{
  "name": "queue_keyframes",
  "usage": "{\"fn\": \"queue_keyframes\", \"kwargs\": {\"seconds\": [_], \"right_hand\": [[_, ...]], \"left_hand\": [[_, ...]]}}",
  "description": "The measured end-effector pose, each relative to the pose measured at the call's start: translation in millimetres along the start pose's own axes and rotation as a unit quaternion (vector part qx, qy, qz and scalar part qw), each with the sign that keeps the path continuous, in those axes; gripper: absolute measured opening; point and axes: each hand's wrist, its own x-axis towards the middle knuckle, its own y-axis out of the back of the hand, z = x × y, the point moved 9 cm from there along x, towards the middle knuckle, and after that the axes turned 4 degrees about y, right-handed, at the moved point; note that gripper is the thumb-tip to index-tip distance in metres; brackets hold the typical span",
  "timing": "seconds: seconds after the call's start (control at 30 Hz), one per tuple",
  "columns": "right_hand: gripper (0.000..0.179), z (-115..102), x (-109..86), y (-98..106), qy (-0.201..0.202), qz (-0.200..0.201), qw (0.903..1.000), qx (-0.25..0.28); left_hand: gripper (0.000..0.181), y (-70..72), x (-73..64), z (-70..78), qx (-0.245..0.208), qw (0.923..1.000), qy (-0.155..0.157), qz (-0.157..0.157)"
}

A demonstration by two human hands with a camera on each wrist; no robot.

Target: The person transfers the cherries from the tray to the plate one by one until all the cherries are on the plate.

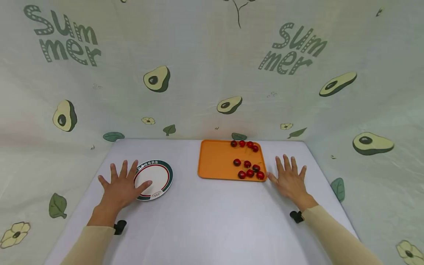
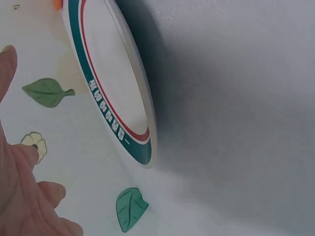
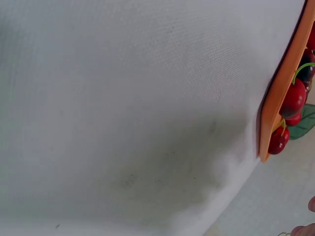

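With fingers spread, my left hand is over the left side of a round white plate with a green rim and a red ring. In the left wrist view the plate shows apart from the fingers. My right hand, also spread, is just right of an orange tray; whether the thumb touches its edge I cannot tell. Several dark red cherries lie in the tray's right half, some at its back edge. The right wrist view shows cherries with green stems behind the tray wall. Neither hand holds anything.
A white table carries the plate and the tray. Behind and beside it hangs a pale cloth printed with avocados, leaves and lettering. Black straps with small dark pieces sit at both wrists.
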Motion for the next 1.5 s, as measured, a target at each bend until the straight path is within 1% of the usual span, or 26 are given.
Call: {"fn": "queue_keyframes", "kwargs": {"seconds": [0.17, 0.37, 0.73, 0.83, 0.9, 0.97, 1.03, 1.13, 1.23, 1.3, 1.4, 1.5], "right_hand": [[0.089, 1.5, 4.7, 3.7, 0.002, 0.005, 1.0, 0.001], [0.088, 8.8, 3.5, 5.2, -0.007, -0.004, 1.0, -0.002], [0.087, 13.8, 12.7, 7.9, 0.002, 0.008, 1.0, -0.004], [0.087, 19.4, 15.4, 4.7, 0.005, 0.0, 1.0, -0.004], [0.085, 23.9, 18.4, 2.0, 0.012, -0.004, 0.9999, -0.005], [0.082, 26.9, 22.6, 0.1, 0.021, -0.009, 0.9997, 0.0], [0.08, 29.4, 29.3, -2.6, 0.032, -0.016, 0.9993, 0.006], [0.078, 31.0, 40.9, -10.6, 0.04, -0.041, 0.9982, 0.014], [0.078, 29.5, 52.5, -21.7, 0.036, -0.073, 0.9965, 0.021], [0.078, 25.8, 58.5, -28.7, 0.033, -0.092, 0.9949, 0.024], [0.075, 17.7, 66.1, -37.2, 0.04, -0.111, 0.9924, 0.033], [0.072, 12.6, 71.0, -45.8, 0.056, -0.127, 0.9897, 0.032]], "left_hand": [[0.111, 4.8, 4.1, 5.7, -0.007, 0.9999, -0.004, 0.006], [0.112, 4.4, 12.6, 15.1, -0.005, 0.9999, -0.008, 0.004], [0.11, 7.5, 21.3, 18.6, -0.008, 0.9999, -0.01, 0.006], [0.111, 3.8, 25.5, 27.4, -0.005, 0.9999, -0.016, 0.002], [0.109, 0.1, 29.9, 40.3, -0.003, 0.9997, -0.023, -0.001], [0.106, -4.9, 35.8, 60.1, 0.005, 0.9994, -0.034, -0.005], [0.101, -10.8, 43.1, 85.0, 0.011, 0.9988, -0.047, -0.009], [0.093, -26.8, 55.8, 127.2, 0.022, 0.9971, -0.069, -0.023], [0.086, -47.0, 67.5, 167.6, 0.021, 0.9947, -0.087, -0.051], [0.082, -60.3, 72.8, 190.6, 0.018, 0.9926, -0.095, -0.073], [0.078, -77.1, 76.6, 215.6, 0.013, 0.9897, -0.107, -0.095], [0.077, -90.5, 76.3, 229.3, 0.019, 0.9873, -0.118, -0.104]]}}
